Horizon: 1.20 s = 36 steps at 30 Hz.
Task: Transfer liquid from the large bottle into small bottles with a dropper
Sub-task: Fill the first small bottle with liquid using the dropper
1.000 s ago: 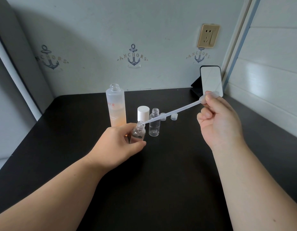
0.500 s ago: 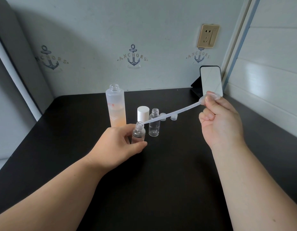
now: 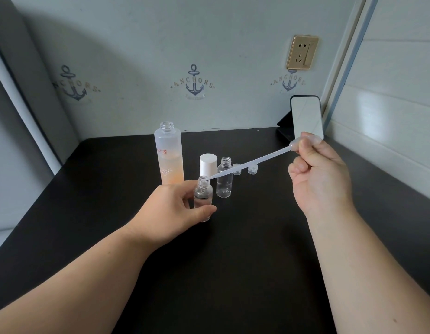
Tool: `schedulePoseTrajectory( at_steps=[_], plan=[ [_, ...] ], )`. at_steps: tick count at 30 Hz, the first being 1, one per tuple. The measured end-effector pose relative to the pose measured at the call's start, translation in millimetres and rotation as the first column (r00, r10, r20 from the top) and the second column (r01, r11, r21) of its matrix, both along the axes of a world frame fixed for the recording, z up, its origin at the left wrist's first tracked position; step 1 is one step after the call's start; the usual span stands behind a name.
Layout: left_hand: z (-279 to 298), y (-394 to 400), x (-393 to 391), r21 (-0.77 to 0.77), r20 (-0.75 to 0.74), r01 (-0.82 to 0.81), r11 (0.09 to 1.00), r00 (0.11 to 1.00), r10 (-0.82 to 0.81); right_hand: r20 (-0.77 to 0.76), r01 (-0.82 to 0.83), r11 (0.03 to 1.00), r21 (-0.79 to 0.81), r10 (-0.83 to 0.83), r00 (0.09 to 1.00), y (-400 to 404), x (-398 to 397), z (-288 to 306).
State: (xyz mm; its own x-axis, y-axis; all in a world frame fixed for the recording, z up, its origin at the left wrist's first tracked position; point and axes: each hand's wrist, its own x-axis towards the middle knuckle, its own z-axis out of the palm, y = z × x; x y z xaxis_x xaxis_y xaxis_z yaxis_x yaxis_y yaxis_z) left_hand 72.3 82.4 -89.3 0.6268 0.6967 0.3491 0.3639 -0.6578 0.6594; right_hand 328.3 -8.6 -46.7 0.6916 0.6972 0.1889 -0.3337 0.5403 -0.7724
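Black table (image 3: 233,249): left hand (image 3: 170,213) grips small bottle (image 3: 203,192); right hand (image 3: 322,179) pinches dropper (image 3: 252,162).

The small bottle (image 3: 203,194), held in the grip of the left hand (image 3: 171,208), has been brought from a tilt to nearly upright on the table (image 3: 233,261). The dropper (image 3: 250,163) tip has been kept at its mouth, and the right hand (image 3: 320,174) has been shifted slightly right.
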Motion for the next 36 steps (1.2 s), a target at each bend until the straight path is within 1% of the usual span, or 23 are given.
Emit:
schedulePoseTrajectory(
  at_steps=[4,8,14,18,21,25,27,30,33,36],
  plan=[
    [0,0,0,-0.003,-0.001,-0.015,1.000,1.000,0.015,-0.044,-0.045,0.999,-0.006,0.045,0.998,1,-1,0],
    [0,-1,0,0.007,-0.007,-0.012,1.000,1.000,0.012,-0.070,-0.056,0.998,0.002,0.056,0.996,2,0,0],
    [1,-1,1,0.009,-0.015,-0.017,1.000,1.000,0.017,-0.044,-0.066,0.998,0.009,0.067,0.997,2,2,0],
    [1,-1,2,0.012,-0.028,-0.047,0.999,0.998,0.047,-0.110,-0.069,0.998,0.004,0.069,0.992,1,3,-2],
    [2,-2,4,0.021,-0.047,-0.087,0.996,0.995,0.087,-0.192,-0.074,0.997,0.004,0.073,0.979,2,4,-3],
    [-1,-2,11,-0.061,-0.076,-0.204,0.977,0.977,0.199,-0.276,-0.068,0.998,0.004,0.066,0.959,3,5,-5],
    [-3,-3,15,-0.067,-0.094,-0.260,0.963,0.963,0.254,-0.306,-0.074,0.997,0.000,0.071,0.949,3,5,-5],
    [-3,-5,19,-0.066,-0.093,-0.324,0.944,0.944,0.318,-0.324,-0.097,0.995,0.003,0.093,0.941,3,6,-8],
    [-1,-8,22,-0.034,-0.115,-0.381,0.924,0.920,0.375,-0.341,-0.119,0.993,0.001,0.112,0.933,4,6,-9],
    [3,-8,27,-0.007,-0.148,-0.406,0.914,0.904,0.401,-0.350,-0.134,0.991,-0.003,0.125,0.928,4,5,-9]
  ],
)
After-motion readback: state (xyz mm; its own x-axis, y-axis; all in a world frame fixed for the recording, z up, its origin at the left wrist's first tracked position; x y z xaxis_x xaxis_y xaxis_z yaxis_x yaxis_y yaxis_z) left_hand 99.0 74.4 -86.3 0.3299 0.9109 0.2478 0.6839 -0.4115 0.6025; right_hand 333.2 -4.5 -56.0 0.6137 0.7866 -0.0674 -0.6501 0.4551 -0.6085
